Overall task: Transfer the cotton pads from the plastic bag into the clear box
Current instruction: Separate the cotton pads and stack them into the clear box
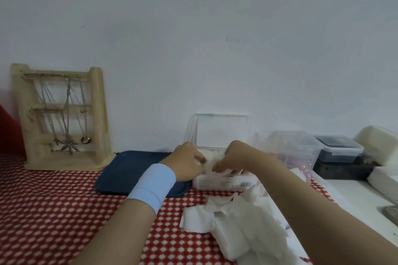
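Red cloth [53, 211] dotted with white covers the table, which stands against a bare, pale wall [215, 38]. A person's left hand [187, 161], with a light-blue wristband [153, 185] on the forearm, and right hand [232, 157] meet near the back of the table. The fingers of both are curled down, pinching a wad of white pads [208, 165]. The wad sits at the top of the bag [224, 182], a white pack with a barcode lying on the cloth. Just behind the hands stands the box [221, 131], its lid raised against the wall; whether pads lie inside cannot be told. A loose heap [234, 221] of similar white sheets lies on the cloth in front of the bag. A dark-blue tray [129, 170] lies beside the bag, under the left wrist. A wooden stand [99, 114] hung with necklaces rests against the wall at far left. To the right, lidded plastic tubs [301, 146] sit where the cloth gives way to a white counter [355, 196].
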Demonstrator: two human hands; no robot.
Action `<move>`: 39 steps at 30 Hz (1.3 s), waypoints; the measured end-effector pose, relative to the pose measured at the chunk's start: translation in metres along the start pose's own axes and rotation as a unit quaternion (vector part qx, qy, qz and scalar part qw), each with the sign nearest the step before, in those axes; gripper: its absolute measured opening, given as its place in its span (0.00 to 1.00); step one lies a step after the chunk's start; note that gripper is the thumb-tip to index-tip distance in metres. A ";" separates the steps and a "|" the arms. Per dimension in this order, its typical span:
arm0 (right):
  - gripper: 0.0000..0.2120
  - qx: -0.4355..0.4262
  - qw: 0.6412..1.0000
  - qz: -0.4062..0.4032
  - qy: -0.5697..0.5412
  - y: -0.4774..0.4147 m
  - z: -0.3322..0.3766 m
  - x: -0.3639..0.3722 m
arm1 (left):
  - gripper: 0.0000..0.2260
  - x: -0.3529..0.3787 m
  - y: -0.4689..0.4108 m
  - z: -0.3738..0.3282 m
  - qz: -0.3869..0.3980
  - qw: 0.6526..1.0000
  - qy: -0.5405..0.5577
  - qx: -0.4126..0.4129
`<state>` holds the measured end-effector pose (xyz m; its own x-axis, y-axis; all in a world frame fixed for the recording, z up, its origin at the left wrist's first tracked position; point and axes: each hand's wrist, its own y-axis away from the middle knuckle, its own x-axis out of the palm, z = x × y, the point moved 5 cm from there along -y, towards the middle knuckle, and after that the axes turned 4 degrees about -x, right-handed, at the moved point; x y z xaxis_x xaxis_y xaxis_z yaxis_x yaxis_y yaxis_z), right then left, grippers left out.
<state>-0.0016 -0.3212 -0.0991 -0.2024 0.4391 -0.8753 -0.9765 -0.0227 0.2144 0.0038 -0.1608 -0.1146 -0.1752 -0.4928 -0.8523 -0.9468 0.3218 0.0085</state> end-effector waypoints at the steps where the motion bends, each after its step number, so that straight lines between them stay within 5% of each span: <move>1: 0.13 0.011 0.999 -0.003 0.046 0.000 0.002 -0.002 | 0.15 0.000 0.000 0.001 -0.004 1.000 0.010 0.002; 7: 0.15 0.030 0.975 0.017 0.220 -0.003 0.029 0.003 | 0.14 0.010 0.002 0.006 -0.012 1.000 0.025 0.007; 11: 0.20 0.015 0.983 0.118 0.139 0.007 0.049 0.013 | 0.14 0.015 0.004 0.011 -0.028 0.997 0.070 0.023; 14: 0.26 0.080 0.985 0.150 0.030 0.016 0.038 0.004 | 0.18 0.011 0.004 0.016 -0.018 0.995 0.094 0.026; 26: 0.19 0.054 0.994 0.091 -0.017 0.022 0.038 0.005 | 0.22 0.007 0.005 0.022 -0.044 0.993 0.104 0.035; 30: 0.08 -0.044 0.997 0.060 0.017 0.019 0.035 0.014 | 0.20 0.018 0.003 0.004 -0.048 0.996 0.034 0.071; 33: 0.12 -0.090 0.994 -0.035 -0.050 0.028 0.021 0.000 | 0.23 0.035 0.002 0.004 0.011 0.997 -0.039 0.066; 36: 0.17 -0.109 0.983 -0.125 0.075 0.035 0.003 -0.013 | 0.24 0.036 0.002 0.005 0.043 0.995 -0.080 0.046; 39: 0.27 -0.115 0.978 -0.053 0.164 0.029 -0.013 0.004 | 0.24 0.033 0.000 -0.002 0.018 0.992 -0.115 0.039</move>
<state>-0.0313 -0.3319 -0.1018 -0.0750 0.1400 -0.9873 -0.9764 -0.2115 0.0442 -0.0023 -0.1788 -0.1420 -0.1342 -0.2846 -0.9492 -0.9153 0.4026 0.0087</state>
